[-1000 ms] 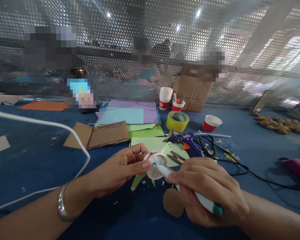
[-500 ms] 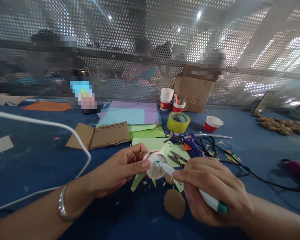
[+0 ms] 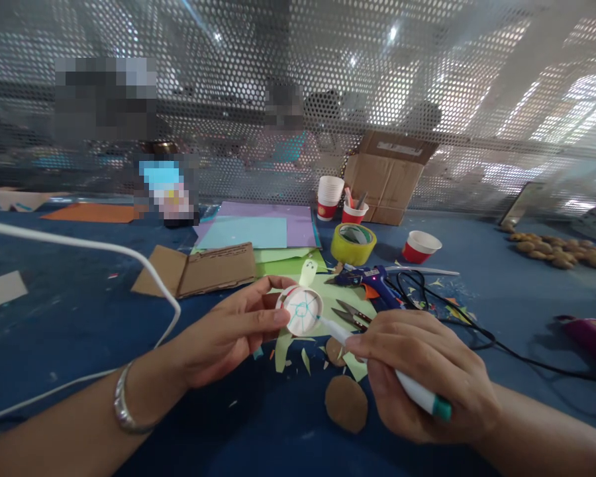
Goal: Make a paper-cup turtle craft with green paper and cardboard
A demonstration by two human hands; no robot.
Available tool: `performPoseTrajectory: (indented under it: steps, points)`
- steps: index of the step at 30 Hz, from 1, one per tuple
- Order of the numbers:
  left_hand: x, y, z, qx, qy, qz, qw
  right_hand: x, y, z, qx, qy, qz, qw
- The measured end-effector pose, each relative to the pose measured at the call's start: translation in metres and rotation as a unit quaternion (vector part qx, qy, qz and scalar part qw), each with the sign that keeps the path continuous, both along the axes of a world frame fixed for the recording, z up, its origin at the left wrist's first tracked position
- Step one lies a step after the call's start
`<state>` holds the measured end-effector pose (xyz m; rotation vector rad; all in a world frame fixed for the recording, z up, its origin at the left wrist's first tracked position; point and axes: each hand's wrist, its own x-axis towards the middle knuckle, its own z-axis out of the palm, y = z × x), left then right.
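We see the left hand (image 3: 223, 334), grip pinching the cup (image 3: 302, 311) by its side, round end toward us with green lines on it, held over the green paper (image 3: 329, 295). Right hand (image 3: 430, 377): grip clasping the marker (image 3: 417, 394), tip at the cup's right edge; we can't tell contact. Snips (image 3: 350, 307) near that hand, glue gun (image 3: 375, 275) and tape (image 3: 352, 249) beyond, cardboard disc (image 3: 346, 404) on the surface (image 3: 258, 430).

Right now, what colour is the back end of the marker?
The marker has a green back end, seen best in the head view.
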<state>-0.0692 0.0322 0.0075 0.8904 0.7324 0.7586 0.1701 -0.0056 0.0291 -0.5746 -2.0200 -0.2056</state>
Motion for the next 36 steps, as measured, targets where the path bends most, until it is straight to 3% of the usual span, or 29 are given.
performPoseTrajectory:
  steps: [12,19,36]
  points:
    - [-0.0001,0.0010,0.0009,0.035,0.026,-0.052,0.998,-0.0019,0.0056,-0.0070,-0.017,0.001,0.000,1.000]
    - [-0.0001,-0.0008,0.0012,0.042,0.034,-0.035,0.998,-0.0008,0.0072,-0.0100,-0.020,0.002,0.005,1.000]
    - [0.0004,-0.0015,0.0017,0.051,0.058,-0.069,0.995,0.0007,0.0035,-0.0057,-0.003,0.001,-0.017,1.000]
